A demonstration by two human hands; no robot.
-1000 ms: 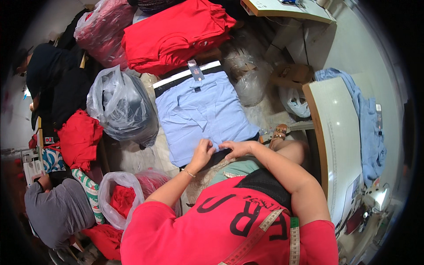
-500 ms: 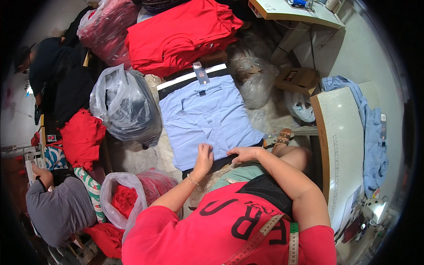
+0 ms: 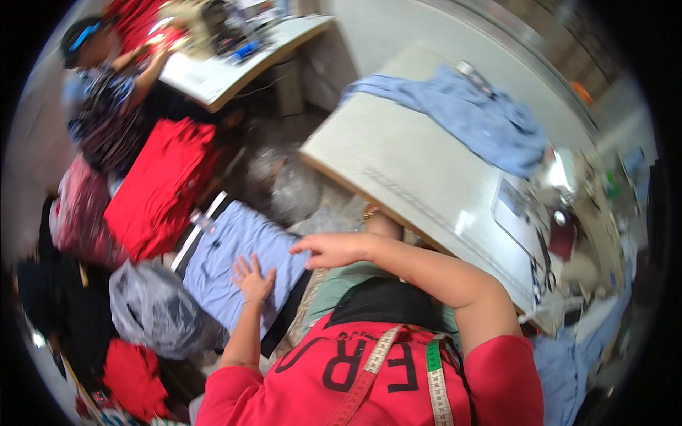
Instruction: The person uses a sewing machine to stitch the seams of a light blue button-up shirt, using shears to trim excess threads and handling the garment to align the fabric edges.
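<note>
left hand (image 3: 253, 282) sits farther up the blue shirt (image 3: 219, 250) than before, fingers spread.
shirt lies on a dark layer (image 3: 286, 316); right hand (image 3: 332, 250) is by its near right corner, fingers half-bent.

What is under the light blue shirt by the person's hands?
Black material sticks out past the light blue shirt; a white strip shows beyond its collar end. The rest is covered.
</note>
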